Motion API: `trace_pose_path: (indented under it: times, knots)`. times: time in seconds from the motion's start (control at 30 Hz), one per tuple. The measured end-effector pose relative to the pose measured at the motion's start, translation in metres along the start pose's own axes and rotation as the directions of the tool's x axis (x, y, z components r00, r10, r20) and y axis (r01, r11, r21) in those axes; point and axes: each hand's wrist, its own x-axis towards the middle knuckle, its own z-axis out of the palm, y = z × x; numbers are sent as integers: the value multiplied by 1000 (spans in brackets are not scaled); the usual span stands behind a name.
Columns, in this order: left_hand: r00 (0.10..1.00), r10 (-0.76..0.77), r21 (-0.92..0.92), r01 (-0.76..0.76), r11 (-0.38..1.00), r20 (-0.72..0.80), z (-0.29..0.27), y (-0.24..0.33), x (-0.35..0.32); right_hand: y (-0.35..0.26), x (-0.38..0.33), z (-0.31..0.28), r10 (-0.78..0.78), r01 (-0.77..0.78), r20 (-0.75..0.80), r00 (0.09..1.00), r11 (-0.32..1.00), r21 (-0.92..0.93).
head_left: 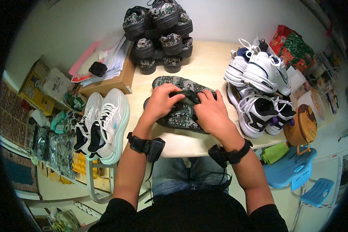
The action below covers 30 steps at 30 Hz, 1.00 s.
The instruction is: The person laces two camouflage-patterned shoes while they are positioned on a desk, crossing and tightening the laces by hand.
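Pale wood made up the tabletop [205,73], pushed against a light wall and crowded with footwear, and near its front edge lay the camouflage shoe [180,116] that both hands were working on, a little below the middle of the view. It rested sole-down and crosswise in front of the person, probably so that its top faced up within easy reach. The left hand [161,101] was curled over the shoe's near-left side, fingers closed on the dark strap or lacing along the top, seemingly to steady it. The right hand [211,111] met it from about three o'clock, fingers bent and pinching the same dark strip, so the two hands nearly touched over the middle of the shoe; exactly how tight either pinch was could not be told. Each wrist carried a black strapped band. At twelve o'clock a stack of camouflage shoes [161,34] stood piled in tiers, likely kept apart from the one in hand. At two to three o'clock sat white-and-navy sneakers [259,73], one pair above another. At nine o'clock a pair of mint-and-white sneakers [104,121] hung over the table's left edge, beside a cardboard box [110,79] holding papers. A blue plastic chair [294,170] stood at four o'clock.
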Motion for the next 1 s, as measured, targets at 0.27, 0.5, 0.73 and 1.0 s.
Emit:
trace_pose_path:
  times: [0.27,0.5,0.73,1.0]
  knots:
    - [1000,16,-70,-15,997,25,-6,-14,-12,32,27,-20,210,-26,-59,976,381,924]
    - [961,-256,335,278,900,-107,5,31,-28,41,40,0,434,-39,-265,861,577,816]
    - [996,-74,307,53,950,55,-5,8,-5,49,24,2,264,-217,49,963,657,722]
    - [942,32,253,-122,960,333,-24,1,31,36,22,9,344,-238,79,936,450,860]
